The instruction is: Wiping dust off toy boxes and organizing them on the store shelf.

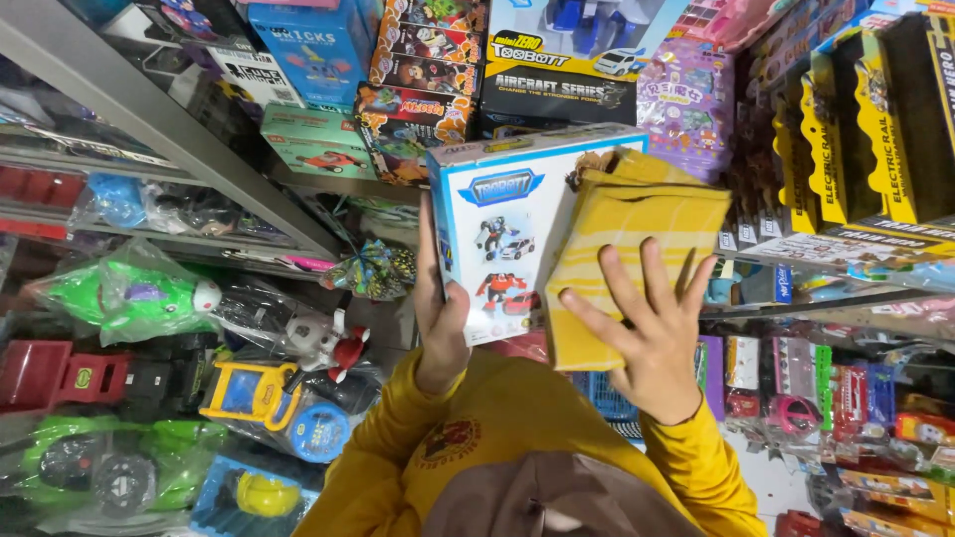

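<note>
**Inspector A:** We record two hands in view, both in yellow sleeves. Our left hand (441, 318) is clamped on the left edge of one white and blue toy box (502, 234), thumb on the front face, fingers behind it. The box is held upright in front of the shelves, at the middle of the view.

**Inspector B:** Confirmed. Our right hand (647, 328) lies flat with fingers spread, pressing one folded yellow cloth (627, 249) against the right half of that box. The hand is open, not gripping; the cloth covers the box's right edge. The two hands are apart, one at each side of the box.

**Inspector A:** On the box front we count three pictured toy figures, stacked in a column.

**Inspector B:** Surroundings: one grey metal shelf rail (159, 119) runs across the upper left. On the right we count at least three yellow and black boxes (856, 129) standing side by side. Lower left holds one green toy in a clear bag (129, 293) and one yellow and blue toy vehicle (254, 393).

**Inspector A:** Above the held box, one dark boxed toy (567, 70) sits on the shelf. Further stock is too crowded to count.
</note>
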